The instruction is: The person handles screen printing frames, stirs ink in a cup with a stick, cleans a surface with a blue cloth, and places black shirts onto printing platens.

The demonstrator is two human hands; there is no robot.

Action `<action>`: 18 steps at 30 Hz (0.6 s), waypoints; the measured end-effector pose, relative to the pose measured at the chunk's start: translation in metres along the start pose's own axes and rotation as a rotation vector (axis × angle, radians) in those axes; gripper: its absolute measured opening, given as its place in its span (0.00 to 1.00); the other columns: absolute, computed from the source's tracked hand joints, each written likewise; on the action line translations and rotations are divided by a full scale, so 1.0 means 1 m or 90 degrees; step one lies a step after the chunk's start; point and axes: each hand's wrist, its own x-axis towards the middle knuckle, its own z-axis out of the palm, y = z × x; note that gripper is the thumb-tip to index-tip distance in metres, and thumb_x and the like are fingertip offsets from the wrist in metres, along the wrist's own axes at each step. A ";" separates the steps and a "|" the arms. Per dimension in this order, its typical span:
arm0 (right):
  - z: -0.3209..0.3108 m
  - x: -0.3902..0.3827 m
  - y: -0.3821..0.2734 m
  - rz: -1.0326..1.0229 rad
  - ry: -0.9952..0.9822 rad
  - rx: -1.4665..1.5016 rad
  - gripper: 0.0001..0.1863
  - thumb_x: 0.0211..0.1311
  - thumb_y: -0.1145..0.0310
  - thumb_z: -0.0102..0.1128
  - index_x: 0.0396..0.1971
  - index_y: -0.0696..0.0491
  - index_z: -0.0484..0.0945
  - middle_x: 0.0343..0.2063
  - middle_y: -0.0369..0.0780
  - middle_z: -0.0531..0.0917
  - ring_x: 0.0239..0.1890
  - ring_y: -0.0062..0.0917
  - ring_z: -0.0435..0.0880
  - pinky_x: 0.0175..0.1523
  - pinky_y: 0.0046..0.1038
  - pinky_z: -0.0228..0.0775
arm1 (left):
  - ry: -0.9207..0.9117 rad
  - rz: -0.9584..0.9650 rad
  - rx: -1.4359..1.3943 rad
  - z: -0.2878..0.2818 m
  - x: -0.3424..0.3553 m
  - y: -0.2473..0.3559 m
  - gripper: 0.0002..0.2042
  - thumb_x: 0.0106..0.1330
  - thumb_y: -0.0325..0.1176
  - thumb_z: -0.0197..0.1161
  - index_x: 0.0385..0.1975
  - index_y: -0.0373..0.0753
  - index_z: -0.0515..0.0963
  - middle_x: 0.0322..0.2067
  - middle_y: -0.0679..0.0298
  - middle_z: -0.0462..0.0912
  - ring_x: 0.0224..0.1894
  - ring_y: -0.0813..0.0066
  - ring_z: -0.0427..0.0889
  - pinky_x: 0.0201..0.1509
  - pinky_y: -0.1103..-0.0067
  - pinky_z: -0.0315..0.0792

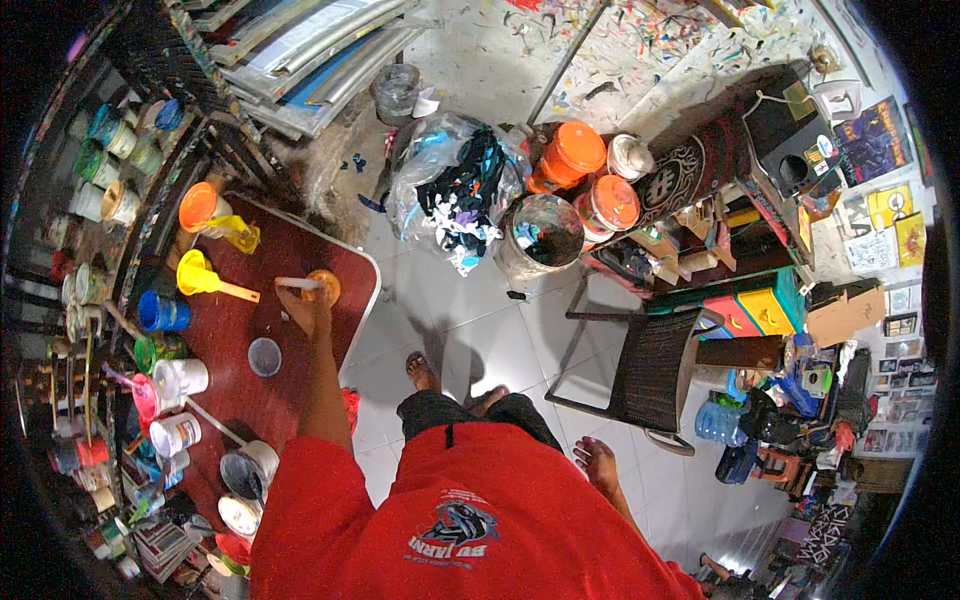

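Note:
My left hand (305, 305) is closed on a pale stick (298, 283) at a round orange container (324, 287) on the dark red tabletop (310, 240). A yellow scoop-like tool (200, 275), a blue pot (163, 311) and a clear round lid (264, 357) lie left of that hand. An orange-lidded tub (205, 207) stands behind them, and white paint tubs (180, 380) line the table's left side. My right hand (597, 460) hangs by my right side with fingers apart, holding nothing.
Shelves of paint jars (110, 130) are at left. A bag of scraps (450, 190), orange-lidded buckets (572, 150) and a stained bucket (538, 260) stand on the tiled floor (465, 340) ahead. A chair (650, 370) is at right, beside drawers (760, 312). Someone's bare leg (715, 568) shows at lower right.

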 end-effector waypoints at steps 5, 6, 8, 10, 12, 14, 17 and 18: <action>0.041 0.040 -0.039 0.006 -0.046 -0.057 0.17 0.61 0.58 0.51 0.43 0.55 0.72 0.38 0.40 0.80 0.39 0.25 0.79 0.41 0.24 0.69 | -0.012 -0.065 0.107 -0.013 0.025 -0.005 0.36 0.53 0.31 0.62 0.60 0.31 0.50 0.56 0.46 0.60 0.59 0.53 0.62 0.61 0.68 0.59; 0.055 0.047 -0.055 -0.006 -0.051 -0.070 0.17 0.61 0.58 0.51 0.42 0.55 0.72 0.38 0.40 0.80 0.39 0.26 0.79 0.41 0.25 0.69 | -0.049 -0.081 0.057 -0.014 0.030 0.000 0.35 0.54 0.31 0.61 0.60 0.31 0.50 0.56 0.46 0.60 0.59 0.54 0.63 0.61 0.68 0.59; 0.075 0.073 -0.078 -0.151 -0.095 -0.242 0.20 0.61 0.59 0.53 0.46 0.58 0.72 0.39 0.42 0.80 0.39 0.25 0.78 0.43 0.25 0.69 | -0.127 -0.117 -0.047 -0.012 0.038 0.017 0.34 0.55 0.31 0.59 0.60 0.30 0.50 0.56 0.46 0.60 0.58 0.56 0.63 0.60 0.68 0.60; 0.108 0.106 -0.106 -0.339 -0.153 -0.362 0.23 0.56 0.60 0.60 0.47 0.60 0.72 0.41 0.44 0.79 0.43 0.29 0.78 0.49 0.29 0.68 | -0.195 -0.185 -0.236 0.010 0.028 0.053 0.29 0.59 0.32 0.54 0.59 0.31 0.54 0.51 0.50 0.66 0.54 0.61 0.67 0.57 0.69 0.62; 0.175 0.073 -0.181 -0.569 -0.192 -0.495 0.25 0.52 0.59 0.63 0.48 0.56 0.72 0.45 0.45 0.77 0.46 0.31 0.77 0.51 0.31 0.67 | -0.303 -0.112 -0.300 0.044 0.009 0.100 0.28 0.59 0.31 0.53 0.59 0.32 0.56 0.48 0.53 0.69 0.51 0.63 0.69 0.57 0.70 0.62; 0.216 0.074 -0.225 -0.549 -0.290 -0.401 0.25 0.54 0.57 0.61 0.49 0.55 0.71 0.44 0.44 0.77 0.47 0.32 0.75 0.54 0.31 0.64 | -0.411 -0.033 -0.366 0.081 -0.012 0.156 0.27 0.59 0.30 0.53 0.59 0.33 0.57 0.44 0.55 0.72 0.48 0.65 0.71 0.56 0.71 0.63; 0.251 0.126 -0.272 -0.384 -0.348 -0.041 0.25 0.62 0.51 0.50 0.48 0.57 0.72 0.44 0.43 0.77 0.46 0.29 0.75 0.54 0.30 0.64 | -0.610 0.066 -0.386 0.133 -0.035 0.251 0.31 0.62 0.45 0.53 0.60 0.33 0.57 0.40 0.61 0.73 0.44 0.71 0.72 0.53 0.74 0.64; 0.253 0.140 -0.294 -0.274 -0.388 0.144 0.25 0.65 0.49 0.42 0.45 0.57 0.73 0.42 0.42 0.78 0.45 0.25 0.76 0.51 0.29 0.65 | -0.698 0.002 -0.386 0.145 -0.043 0.290 0.29 0.62 0.38 0.53 0.61 0.33 0.55 0.41 0.61 0.73 0.46 0.72 0.72 0.55 0.75 0.64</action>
